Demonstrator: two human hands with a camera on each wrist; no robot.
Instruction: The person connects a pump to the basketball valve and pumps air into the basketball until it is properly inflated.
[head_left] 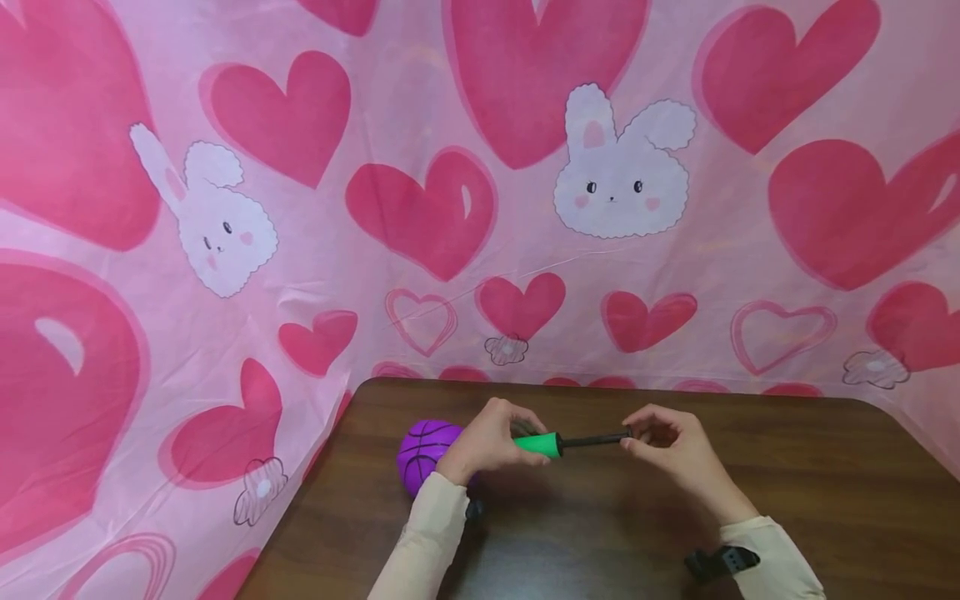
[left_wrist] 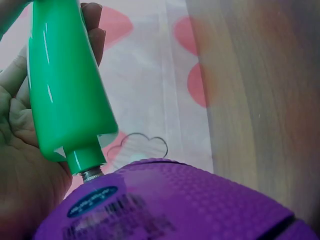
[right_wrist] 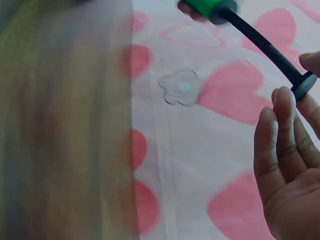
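Observation:
A green hand pump lies sideways in my left hand, which grips its barrel. In the left wrist view the pump's narrow metal tip meets the top of a purple basketball; how deep it sits is hidden. The same ball shows left of the left hand in the head view, partly behind it. A black plunger rod is drawn out from the barrel to the right. With thumb and fingers, my right hand pinches the black end cap of that rod.
A dark brown wooden table lies under both hands. Behind and to the left hangs a pink sheet printed with hearts and rabbits. Black straps sit at the wrists, over cream sleeves.

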